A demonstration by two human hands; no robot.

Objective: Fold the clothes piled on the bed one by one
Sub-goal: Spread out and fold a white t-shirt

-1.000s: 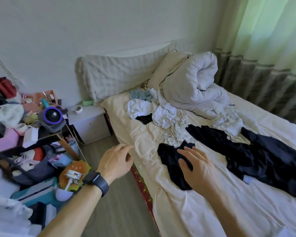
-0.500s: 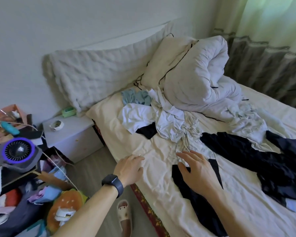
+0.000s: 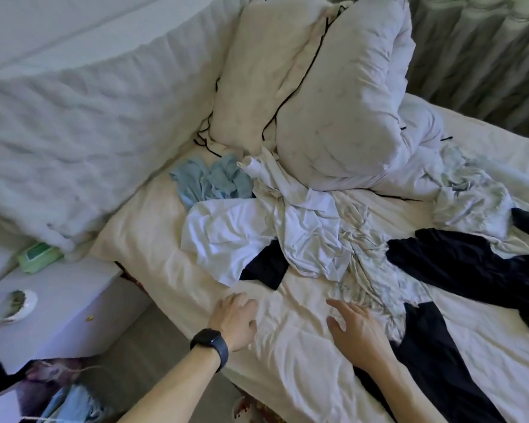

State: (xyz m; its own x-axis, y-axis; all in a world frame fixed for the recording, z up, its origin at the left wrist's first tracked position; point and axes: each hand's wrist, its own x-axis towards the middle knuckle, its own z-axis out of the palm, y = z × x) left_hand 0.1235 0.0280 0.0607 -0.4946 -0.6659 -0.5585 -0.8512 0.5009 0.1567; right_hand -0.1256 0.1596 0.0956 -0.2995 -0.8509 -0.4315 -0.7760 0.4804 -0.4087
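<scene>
A heap of clothes lies across the bed (image 3: pixel 303 377): a white shirt (image 3: pixel 226 236), a light blue garment (image 3: pixel 208 178) behind it, a pale patterned piece (image 3: pixel 376 285) and black garments (image 3: pixel 477 267). One black piece (image 3: pixel 434 355) stretches along the sheet by my right forearm. My left hand (image 3: pixel 234 320), with a dark watch at the wrist, hovers or rests palm down on the sheet near the bed's edge, holding nothing. My right hand (image 3: pixel 358 331) reaches with fingers spread toward the lower end of the patterned piece.
A rolled white duvet (image 3: pixel 342 96) and a pillow (image 3: pixel 257 71) fill the head of the bed. A quilted white cover (image 3: pixel 68 132) leans at the left. The white nightstand (image 3: pixel 58 309) carries a green wipes pack (image 3: pixel 39 256) and a small bowl (image 3: pixel 14 305). Curtains (image 3: pixel 486 56) hang at the right.
The view has moved closer to the head of the bed. Both hands have advanced over the sheet toward the clothes heap; the right hand has left the black garment.
</scene>
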